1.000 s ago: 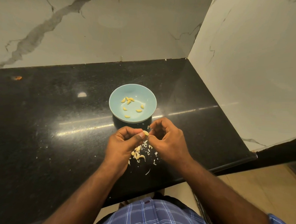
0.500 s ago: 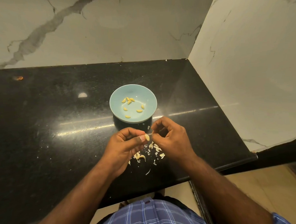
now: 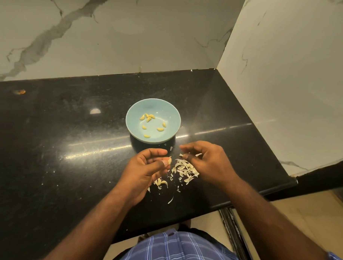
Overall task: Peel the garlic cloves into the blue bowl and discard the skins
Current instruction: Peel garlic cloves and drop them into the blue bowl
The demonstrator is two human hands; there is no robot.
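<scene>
Just in front of the blue bowl (image 3: 171,133), our left hand (image 3: 147,172) pinches a garlic clove (image 3: 169,160). Our right hand (image 3: 208,163) pinches a skin scrap over the skins (image 3: 185,170), keeping peelings out of the bowl.

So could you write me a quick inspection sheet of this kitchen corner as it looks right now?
Surface: black counter, glossy, flecked with small white bits.
Job's things: blue bowl holds eight peeled cloves; one clove pinched in the left hand.
Clutter: skins piled on the counter between the hands, in front of the bowl; an orange speck far left.
Fingers: left ones curled on the clove; right hand pinches a strip of skin.
Cables: nothing seen.
Surroundings: marble walls behind and to the right; floor below the counter edge.
</scene>
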